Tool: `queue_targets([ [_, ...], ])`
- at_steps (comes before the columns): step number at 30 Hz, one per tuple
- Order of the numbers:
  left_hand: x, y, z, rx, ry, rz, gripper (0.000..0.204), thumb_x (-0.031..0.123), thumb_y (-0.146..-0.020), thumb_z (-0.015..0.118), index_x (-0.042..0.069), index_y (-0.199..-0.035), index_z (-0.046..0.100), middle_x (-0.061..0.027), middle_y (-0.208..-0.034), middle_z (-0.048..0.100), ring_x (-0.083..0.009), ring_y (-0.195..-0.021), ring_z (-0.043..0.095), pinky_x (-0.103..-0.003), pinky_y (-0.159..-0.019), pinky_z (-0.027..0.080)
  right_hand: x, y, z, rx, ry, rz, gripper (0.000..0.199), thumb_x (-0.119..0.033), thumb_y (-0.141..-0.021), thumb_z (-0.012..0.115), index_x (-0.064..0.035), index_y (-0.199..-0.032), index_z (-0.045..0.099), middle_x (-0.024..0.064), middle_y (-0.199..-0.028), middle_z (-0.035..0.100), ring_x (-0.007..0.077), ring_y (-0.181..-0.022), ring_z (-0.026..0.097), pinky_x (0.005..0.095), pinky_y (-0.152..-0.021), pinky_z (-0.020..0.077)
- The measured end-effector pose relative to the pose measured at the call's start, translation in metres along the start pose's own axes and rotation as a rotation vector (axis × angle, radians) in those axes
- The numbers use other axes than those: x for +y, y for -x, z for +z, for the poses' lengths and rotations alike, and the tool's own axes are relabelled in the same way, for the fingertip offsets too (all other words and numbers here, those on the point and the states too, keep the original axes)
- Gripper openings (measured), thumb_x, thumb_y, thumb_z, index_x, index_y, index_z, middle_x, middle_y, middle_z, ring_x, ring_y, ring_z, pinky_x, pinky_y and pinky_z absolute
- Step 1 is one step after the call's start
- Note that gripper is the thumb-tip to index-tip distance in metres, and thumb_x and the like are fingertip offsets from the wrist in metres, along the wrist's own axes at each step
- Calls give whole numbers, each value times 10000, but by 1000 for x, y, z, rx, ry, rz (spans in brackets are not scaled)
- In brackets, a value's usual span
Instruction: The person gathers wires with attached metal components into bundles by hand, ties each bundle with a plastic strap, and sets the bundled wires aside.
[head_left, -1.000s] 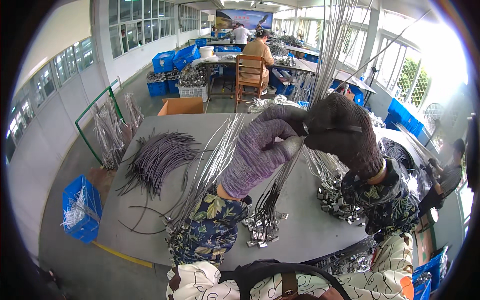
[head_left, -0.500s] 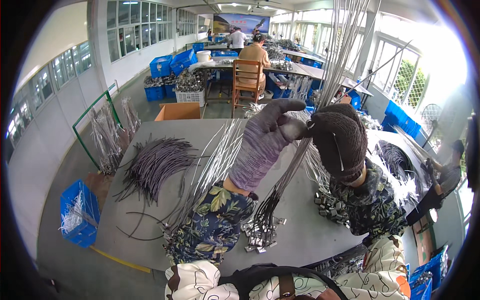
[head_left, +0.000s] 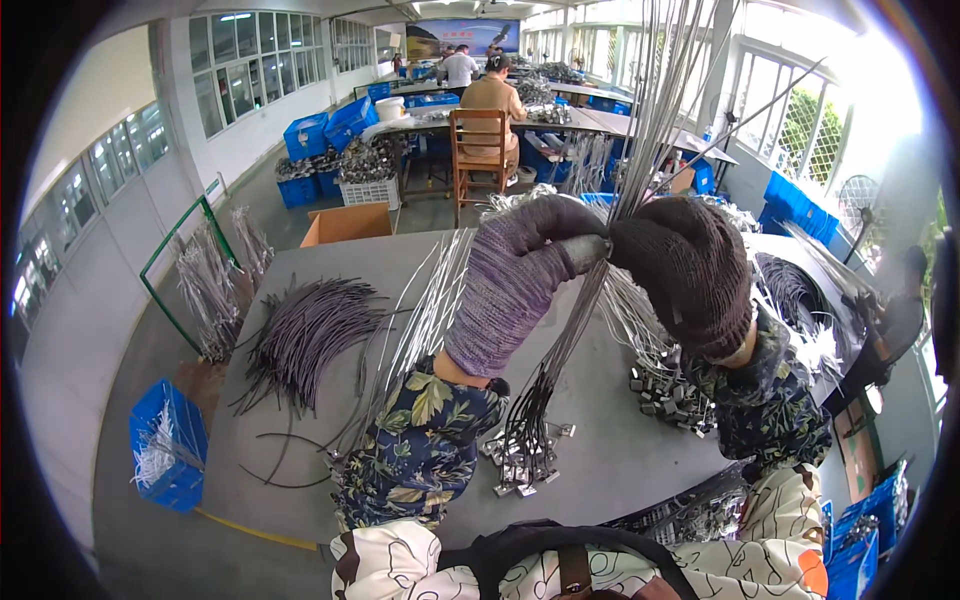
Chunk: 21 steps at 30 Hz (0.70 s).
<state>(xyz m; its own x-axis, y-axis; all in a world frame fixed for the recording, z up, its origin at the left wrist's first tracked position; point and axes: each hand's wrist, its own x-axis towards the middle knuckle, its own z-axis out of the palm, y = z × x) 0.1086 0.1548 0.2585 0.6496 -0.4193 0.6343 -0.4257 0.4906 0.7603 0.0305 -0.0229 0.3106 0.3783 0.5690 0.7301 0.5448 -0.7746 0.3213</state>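
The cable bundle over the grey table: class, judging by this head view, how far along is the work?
Done, it seems: a fan of dark cables and a row of silvery ones lie sorted on the table. In hand: left hand and right hand, both gloved, grip one upright cable bundle, its metal ends hanging at the tabletop. Left: a tangled pile with metal fittings by the right forearm.

Both forearms rise from the lower edge toward the upper middle of the frame, in floral sleeves. The left hand (head_left: 520, 265), in a purple knit glove, is curled closed at centre. The right hand (head_left: 690, 265), in a dark brown glove, is fisted just beside it, knuckles nearly touching.
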Motion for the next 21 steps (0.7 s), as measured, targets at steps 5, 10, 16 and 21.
queue_targets([
  [5, -3, -5, 7, 86, 90, -81, 77, 86, -882, 596, 23, -922, 615, -51, -872, 646, -124, -769, 645, -254, -644, 559, -12, 14, -14, -307, 254, 111, 168, -200, -666, 735, -98, -757, 639, 86, -709, 566, 287, -644, 566, 400, -592, 442],
  [10, -35, -17, 11, 257, -109, 178, 64, 96, -894, 571, 34, -888, 588, -38, -790, 597, -93, -652, 606, -226, -556, 529, -21, 35, 1, -381, -166, 67, 236, -292, -688, 719, -115, -641, 570, 59, -630, 519, 259, -618, 547, 380, -590, 425],
  [16, -41, -2, -69, 141, -507, 283, 275, 259, -901, 581, 34, -1059, 583, -76, -883, 621, -150, -755, 607, -291, -642, 518, -14, 72, 23, 11, -1020, 807, 280, -218, -838, 622, 8, -1002, 599, 126, -933, 601, 287, -805, 589, 350, -728, 445],
  [21, -49, 152, -259, 418, -869, -440, 262, 240, -882, 593, 34, -1039, 625, -40, -852, 622, -111, -712, 563, -246, -633, 485, -6, 45, 28, -59, -891, 734, 291, -235, -901, 554, 10, -1058, 577, 103, -940, 582, 251, -768, 562, 347, -712, 433],
])
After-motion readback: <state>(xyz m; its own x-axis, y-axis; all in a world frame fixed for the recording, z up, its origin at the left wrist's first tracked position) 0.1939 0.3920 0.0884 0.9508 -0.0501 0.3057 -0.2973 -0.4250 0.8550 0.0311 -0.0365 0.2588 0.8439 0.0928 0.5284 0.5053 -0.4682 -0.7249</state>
